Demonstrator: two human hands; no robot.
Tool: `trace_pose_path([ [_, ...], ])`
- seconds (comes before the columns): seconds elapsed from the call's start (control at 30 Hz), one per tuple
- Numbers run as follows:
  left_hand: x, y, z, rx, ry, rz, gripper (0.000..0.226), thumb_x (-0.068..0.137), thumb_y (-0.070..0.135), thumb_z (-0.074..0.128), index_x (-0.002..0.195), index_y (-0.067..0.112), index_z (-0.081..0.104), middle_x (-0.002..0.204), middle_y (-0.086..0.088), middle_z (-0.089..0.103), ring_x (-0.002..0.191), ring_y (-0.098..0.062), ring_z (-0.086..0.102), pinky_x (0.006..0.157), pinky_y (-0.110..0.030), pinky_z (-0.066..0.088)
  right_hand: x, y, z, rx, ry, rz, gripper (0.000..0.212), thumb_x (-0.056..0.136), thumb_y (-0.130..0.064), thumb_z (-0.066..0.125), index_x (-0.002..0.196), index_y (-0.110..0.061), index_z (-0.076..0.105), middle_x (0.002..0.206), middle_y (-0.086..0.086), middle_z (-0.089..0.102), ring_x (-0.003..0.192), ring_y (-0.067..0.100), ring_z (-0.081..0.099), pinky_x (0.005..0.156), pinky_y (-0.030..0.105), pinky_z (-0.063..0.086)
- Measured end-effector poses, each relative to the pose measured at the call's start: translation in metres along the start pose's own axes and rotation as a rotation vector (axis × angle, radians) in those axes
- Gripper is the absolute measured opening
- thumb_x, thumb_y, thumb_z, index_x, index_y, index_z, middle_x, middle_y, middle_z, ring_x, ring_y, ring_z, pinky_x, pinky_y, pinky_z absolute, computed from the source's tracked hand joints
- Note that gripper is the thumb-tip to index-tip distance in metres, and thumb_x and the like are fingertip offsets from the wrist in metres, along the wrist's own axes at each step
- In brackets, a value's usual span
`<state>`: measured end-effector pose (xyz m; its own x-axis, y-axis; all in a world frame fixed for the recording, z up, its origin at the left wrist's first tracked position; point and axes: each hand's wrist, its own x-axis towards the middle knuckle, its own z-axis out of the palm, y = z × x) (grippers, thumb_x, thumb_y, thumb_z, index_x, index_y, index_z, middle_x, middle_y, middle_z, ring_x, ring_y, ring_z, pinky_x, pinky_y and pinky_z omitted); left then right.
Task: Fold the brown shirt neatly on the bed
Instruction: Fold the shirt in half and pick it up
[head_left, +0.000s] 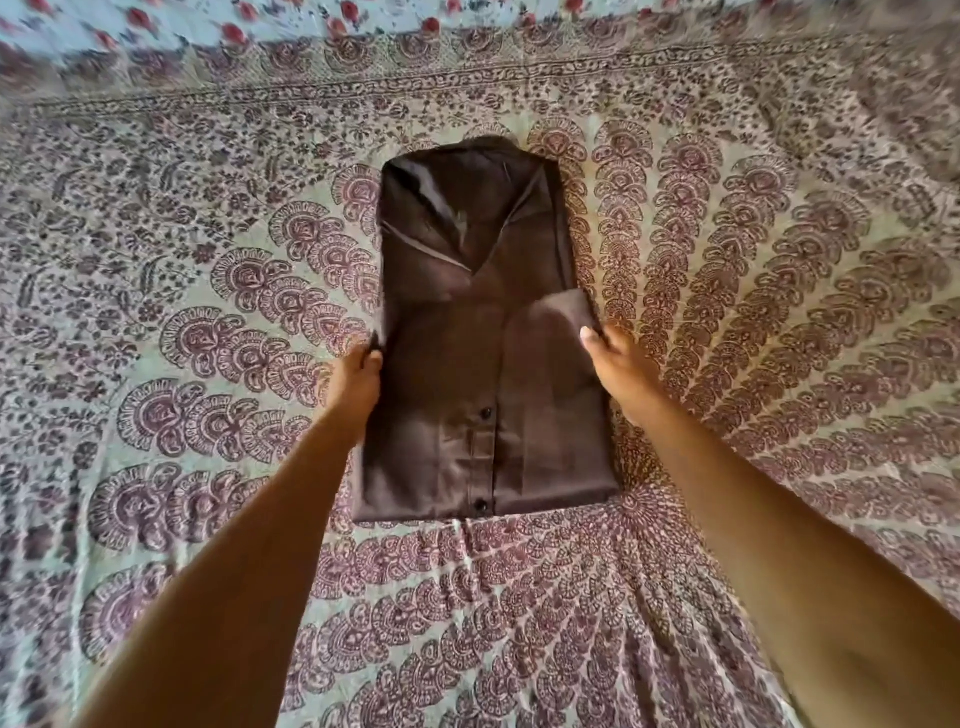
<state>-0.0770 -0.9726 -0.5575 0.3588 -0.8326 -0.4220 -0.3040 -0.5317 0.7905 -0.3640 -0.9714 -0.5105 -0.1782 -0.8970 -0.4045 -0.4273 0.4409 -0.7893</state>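
Observation:
The brown shirt (467, 332) lies on the bed as a narrow upright rectangle, collar at the far end and the button placket with dark buttons running down its near half. Both side panels are folded in over the middle. My left hand (358, 379) grips the shirt's left edge about halfway along, fingers curled round the fabric. My right hand (618, 364) holds the right edge at the same height, thumb on top of the folded panel and fingers tucked under it.
The bed is covered by a patterned sheet (208, 291) in mauve and pale green with paisley fans. A lighter floral cloth with red flowers (208, 26) lies along the far edge. My forearms reach in from the bottom corners.

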Motion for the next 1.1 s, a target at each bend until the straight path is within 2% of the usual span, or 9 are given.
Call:
trace_pose_path([
  [0.13, 0.003, 0.005, 0.014, 0.172, 0.128, -0.015, 0.038, 0.097, 0.04, 0.042, 0.096, 0.007, 0.061, 0.08, -0.015, 0.057, 0.078, -0.025, 0.05, 0.069, -0.031, 0.038, 0.015, 0.025, 0.011, -0.027, 0.096, 0.026, 0.043, 0.094, -0.029, 0.053, 0.129, -0.004, 0.05, 0.113, 0.009, 0.053, 0.112, 0.026, 0.051, 0.084, 0.025, 0.036],
  [0.3, 0.019, 0.01, 0.02, 0.28, 0.307, 0.126, 0.043, 0.098, 0.038, 0.042, 0.087, -0.001, 0.058, 0.086, -0.029, 0.061, 0.08, -0.039, 0.058, 0.064, -0.039, 0.039, 0.036, 0.035, 0.023, -0.258, 0.402, -0.348, 0.035, 0.092, -0.025, 0.055, 0.097, 0.009, 0.063, 0.076, 0.029, 0.065, 0.068, 0.041, 0.061, 0.058, 0.042, 0.043],
  [0.4, 0.029, 0.005, 0.017, 0.453, 0.379, 0.142, 0.043, 0.097, 0.044, 0.04, 0.092, 0.005, 0.058, 0.089, -0.024, 0.063, 0.082, -0.038, 0.06, 0.066, -0.039, 0.042, 0.052, 0.041, 0.026, -0.453, 0.438, -0.481, 0.032, 0.092, -0.028, 0.053, 0.09, 0.002, 0.062, 0.058, 0.022, 0.06, 0.048, 0.037, 0.057, 0.042, 0.032, 0.034],
  [0.53, 0.027, -0.006, 0.021, 0.734, 0.316, 0.112, 0.045, 0.095, 0.051, 0.036, 0.115, 0.012, 0.044, 0.097, -0.023, 0.064, 0.087, -0.04, 0.061, 0.071, -0.044, 0.046, 0.058, 0.05, 0.033, -0.775, 0.484, -0.457, 0.032, 0.093, -0.033, 0.049, 0.087, -0.003, 0.06, 0.05, 0.015, 0.058, 0.039, 0.03, 0.055, 0.044, 0.022, 0.021],
  [0.63, 0.02, -0.004, 0.021, 0.666, 0.396, 0.161, 0.052, 0.096, 0.049, 0.032, 0.125, 0.007, 0.041, 0.114, -0.019, 0.06, 0.099, -0.038, 0.058, 0.078, -0.044, 0.041, 0.054, 0.044, 0.038, -0.691, 0.44, -0.303, 0.039, 0.097, -0.037, 0.042, 0.108, -0.002, 0.056, 0.083, 0.02, 0.066, 0.069, 0.037, 0.064, 0.05, 0.032, 0.032],
  [0.7, 0.002, -0.003, 0.019, 0.653, 0.436, 0.302, 0.053, 0.093, 0.046, 0.028, 0.121, 0.004, 0.047, 0.119, -0.018, 0.056, 0.107, -0.034, 0.052, 0.09, -0.045, 0.038, 0.044, 0.04, 0.036, -0.639, 0.462, -0.232, 0.049, 0.095, -0.04, 0.036, 0.124, -0.003, 0.049, 0.113, 0.022, 0.059, 0.098, 0.038, 0.059, 0.07, 0.04, 0.044],
  [0.83, -0.073, -0.017, 0.039, 0.681, 0.059, 0.715, 0.043, 0.095, 0.038, 0.031, 0.127, 0.016, 0.049, 0.137, -0.007, 0.048, 0.125, -0.023, 0.042, 0.102, -0.042, 0.026, -0.03, 0.039, 0.048, -0.637, 0.304, -0.535, 0.052, 0.096, -0.034, 0.031, 0.14, -0.006, 0.037, 0.147, 0.014, 0.036, 0.136, 0.028, 0.034, 0.109, 0.042, 0.027],
  [0.93, -0.101, -0.057, 0.039, 0.891, -0.184, 0.784, 0.049, 0.095, 0.044, 0.028, 0.142, 0.029, 0.035, 0.152, -0.001, 0.028, 0.141, -0.019, 0.024, 0.114, -0.042, 0.01, -0.074, 0.077, 0.055, -0.8, 0.037, -0.63, 0.057, 0.097, -0.04, 0.028, 0.146, -0.01, 0.026, 0.154, 0.008, 0.02, 0.142, 0.02, 0.017, 0.115, 0.042, 0.017],
  [1.1, -0.086, -0.094, -0.002, 1.055, -0.17, 0.59, 0.058, 0.093, 0.057, 0.018, 0.147, 0.035, 0.015, 0.156, 0.003, 0.008, 0.143, -0.015, 0.008, 0.116, -0.045, -0.001, -0.07, 0.121, 0.031, -0.923, -0.053, -0.427, 0.065, 0.096, -0.051, 0.009, 0.148, -0.012, 0.015, 0.155, 0.006, 0.011, 0.143, 0.02, 0.012, 0.115, 0.043, 0.013],
])
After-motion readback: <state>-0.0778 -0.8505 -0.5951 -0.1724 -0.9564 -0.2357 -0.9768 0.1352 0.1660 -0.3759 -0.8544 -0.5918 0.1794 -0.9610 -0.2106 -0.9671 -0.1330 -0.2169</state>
